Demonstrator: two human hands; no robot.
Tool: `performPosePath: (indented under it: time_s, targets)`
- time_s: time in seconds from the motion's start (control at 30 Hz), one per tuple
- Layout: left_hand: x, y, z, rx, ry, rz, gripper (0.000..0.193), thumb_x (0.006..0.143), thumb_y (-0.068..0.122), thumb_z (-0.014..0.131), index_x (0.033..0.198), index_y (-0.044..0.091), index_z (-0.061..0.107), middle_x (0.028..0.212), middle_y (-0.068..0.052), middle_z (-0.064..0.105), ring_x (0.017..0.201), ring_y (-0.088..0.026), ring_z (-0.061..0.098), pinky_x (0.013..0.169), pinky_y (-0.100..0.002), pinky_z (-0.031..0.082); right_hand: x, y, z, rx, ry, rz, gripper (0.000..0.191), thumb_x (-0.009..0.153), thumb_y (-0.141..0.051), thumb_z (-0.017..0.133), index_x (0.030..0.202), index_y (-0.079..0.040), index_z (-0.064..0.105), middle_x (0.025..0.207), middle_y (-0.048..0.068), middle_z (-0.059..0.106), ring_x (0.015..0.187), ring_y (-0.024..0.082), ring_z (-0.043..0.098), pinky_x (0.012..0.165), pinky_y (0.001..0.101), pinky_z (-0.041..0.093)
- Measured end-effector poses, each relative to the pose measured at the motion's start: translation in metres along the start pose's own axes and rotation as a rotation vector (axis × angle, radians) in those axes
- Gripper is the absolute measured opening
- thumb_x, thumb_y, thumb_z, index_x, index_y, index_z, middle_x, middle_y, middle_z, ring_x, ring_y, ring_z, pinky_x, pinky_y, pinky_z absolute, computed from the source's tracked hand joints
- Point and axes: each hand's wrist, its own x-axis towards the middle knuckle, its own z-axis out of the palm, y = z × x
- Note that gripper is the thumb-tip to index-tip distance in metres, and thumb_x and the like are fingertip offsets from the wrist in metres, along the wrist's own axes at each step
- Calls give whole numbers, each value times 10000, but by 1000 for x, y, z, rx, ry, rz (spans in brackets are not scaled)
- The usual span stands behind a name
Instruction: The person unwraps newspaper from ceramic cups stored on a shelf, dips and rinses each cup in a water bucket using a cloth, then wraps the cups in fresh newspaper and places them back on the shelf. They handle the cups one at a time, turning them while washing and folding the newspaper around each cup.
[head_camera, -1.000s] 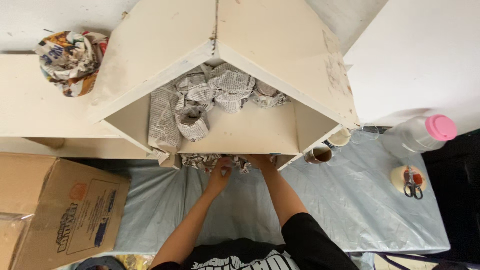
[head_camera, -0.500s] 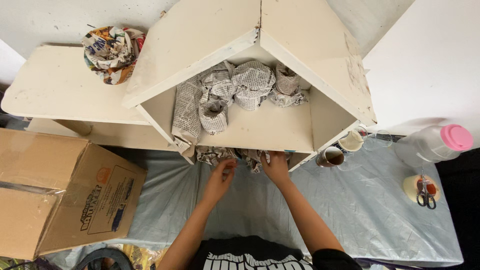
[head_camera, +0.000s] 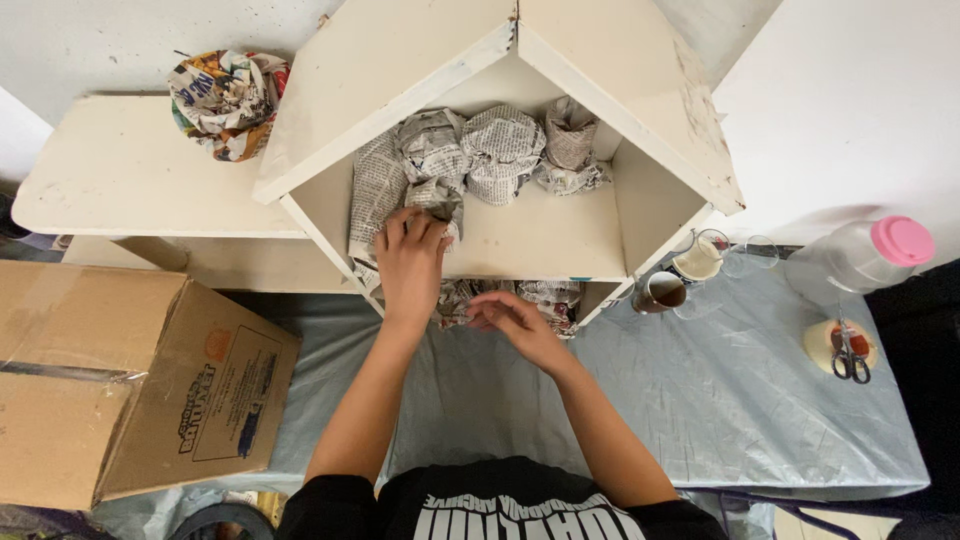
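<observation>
Crumpled newspaper (head_camera: 432, 205) gripped by left hand (head_camera: 408, 262); right hand (head_camera: 512, 322) loosely open, empty

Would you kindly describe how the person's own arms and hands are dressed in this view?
Both forearms are bare, as are the left hand and right hand: no gloves, watch or rings visible. Short black sleeves end above the elbows, belonging to a black shirt with white lettering.
</observation>
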Motion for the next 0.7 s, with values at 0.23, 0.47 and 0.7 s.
performPosePath:
  time_s: [0.23, 0.47, 0.7]
  targets:
    - [-65, 15, -32, -435, -144, 189, 191, 840, 136, 793, 1020, 103, 739, 1152, 29, 704, 1312, -236, 543, 1026, -447, 433, -21, 6, -4, 858, 30, 253, 660, 892, -635, 472, 1380, -193, 510, 1248, 83, 697, 1035, 284, 720, 699, 384, 611]
    - [-111, 35, -29, -733, -252, 191, 223, 809, 84, 800, 1006, 112, 700, 1391, -29, 612, 1410, -331, 481, 1132, -478, 449, -76, 49, -17, 889, 188, 302, 473, 1030, -492, 596, 1355, -150, 567, 1218, 28, 664, 998, 182, 660, 709, 335, 546]
    - [-157, 63, 18, -1084, -340, -254, 784, 897, 68, 723, 1542, 110, 280, 1592, -182, 248, 1450, -365, 349, 1095, -467, 444, -108, 38, 3, 778, 521, 62, 549, 914, -191, 684, 1414, -141, 464, 1315, 82, 619, 1174, 268, 618, 946, 456, 554]
